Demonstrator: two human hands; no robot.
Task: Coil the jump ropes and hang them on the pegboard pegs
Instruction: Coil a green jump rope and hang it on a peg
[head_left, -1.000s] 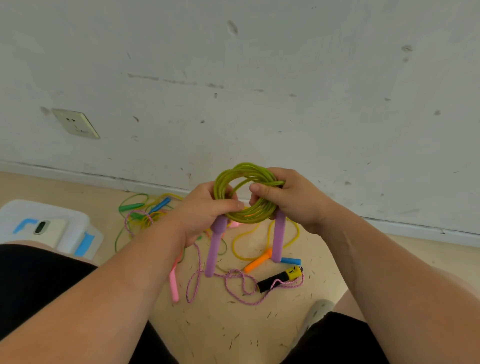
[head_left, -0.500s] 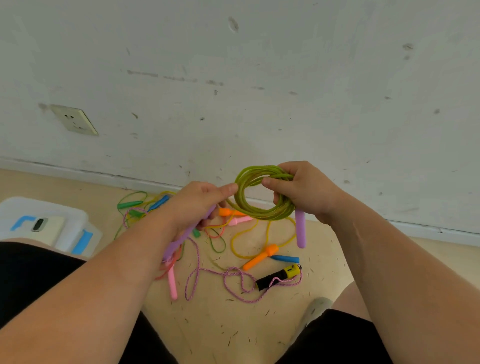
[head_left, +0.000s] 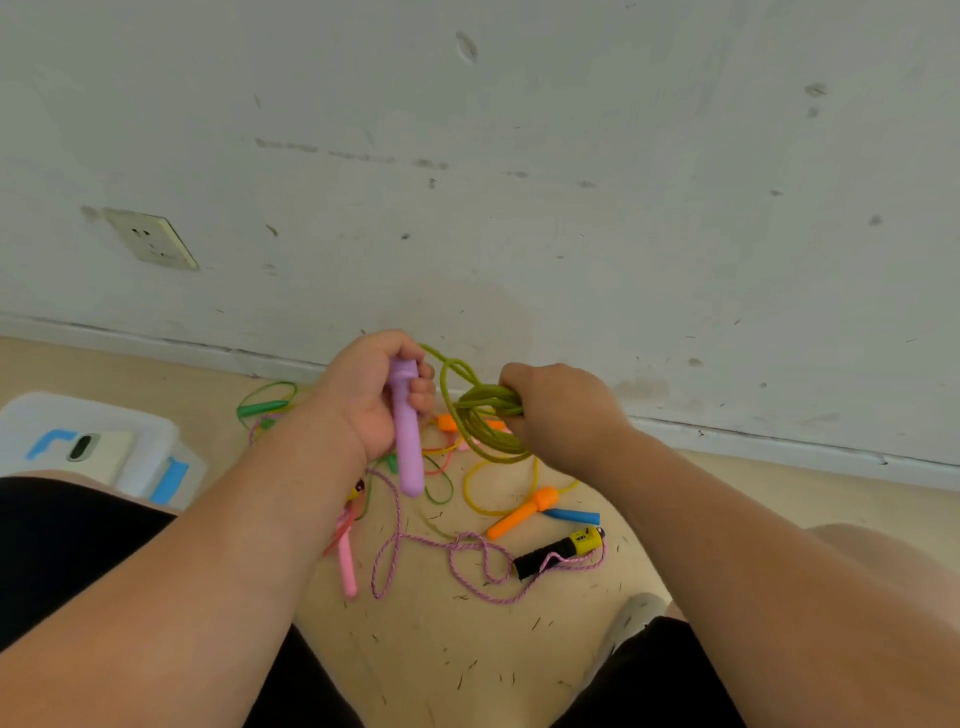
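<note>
The right hand pinches the green rope coil at its 3 o'clock edge so loops stay bunched, while the left hand fists the purple handle at 9 o'clock, likely to wrap its tail.

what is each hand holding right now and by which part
Left hand grips the purple handle by its upper end. Right hand clutches the green rope coil at its bundled side.
</note>
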